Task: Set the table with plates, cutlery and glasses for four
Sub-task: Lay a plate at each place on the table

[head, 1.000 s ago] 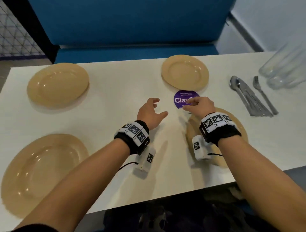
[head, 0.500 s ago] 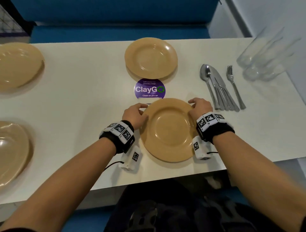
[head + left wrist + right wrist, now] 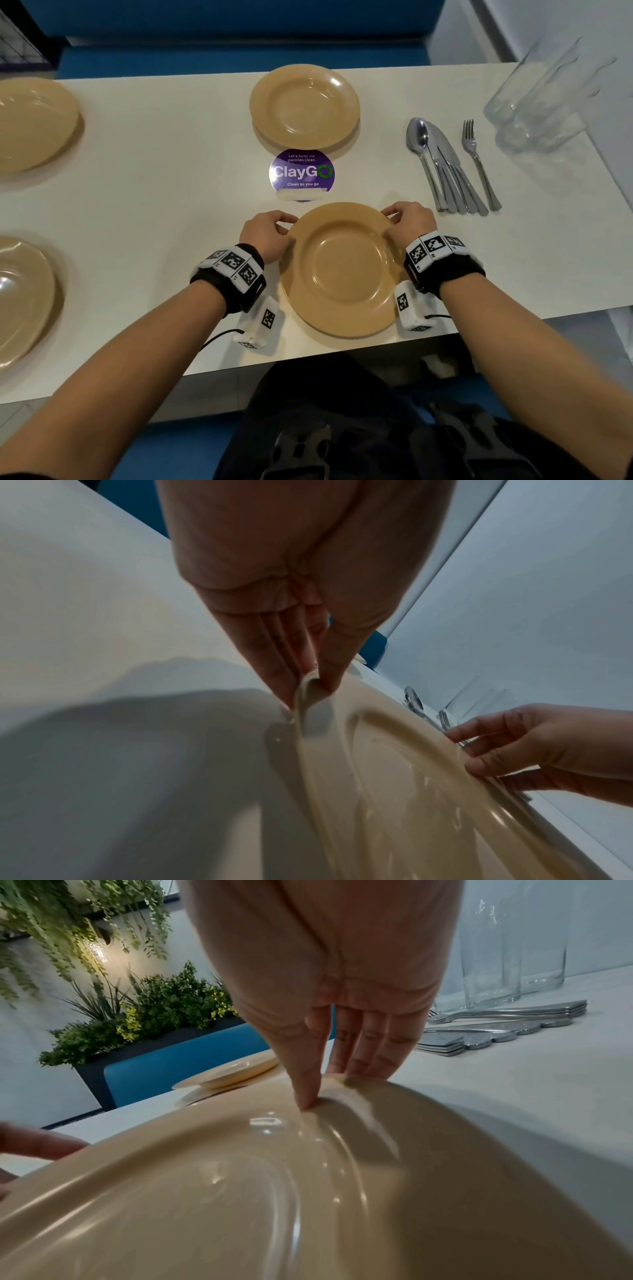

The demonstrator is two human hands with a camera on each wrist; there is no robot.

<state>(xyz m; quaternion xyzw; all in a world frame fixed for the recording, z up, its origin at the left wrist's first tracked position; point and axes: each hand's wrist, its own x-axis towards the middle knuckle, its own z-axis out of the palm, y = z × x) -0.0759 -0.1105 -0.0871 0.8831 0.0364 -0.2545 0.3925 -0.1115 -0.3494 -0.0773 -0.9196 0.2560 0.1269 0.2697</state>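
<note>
Plates number four on the white table (image 3: 164,212), all tan: two at the left edge, one far plate (image 3: 305,106) across from the person, and the near plate (image 3: 342,270) by the table's front edge. The left hand (image 3: 265,236) pinches the near plate's left rim, thumb on top and fingers beneath; the right hand (image 3: 409,222) pinches its right rim the same way. Cutlery (image 3: 448,168) lies in one cluster to the right, with one spoon bowl and one fork head showing on top; stacked handles make the count uncertain. Clear glasses (image 3: 537,102) stand beyond, perhaps three or four. A round purple sticker (image 3: 301,173) sits between the two middle plates. A blue bench (image 3: 239,31) lines the far side, with green plants (image 3: 137,1010) behind it.
</note>
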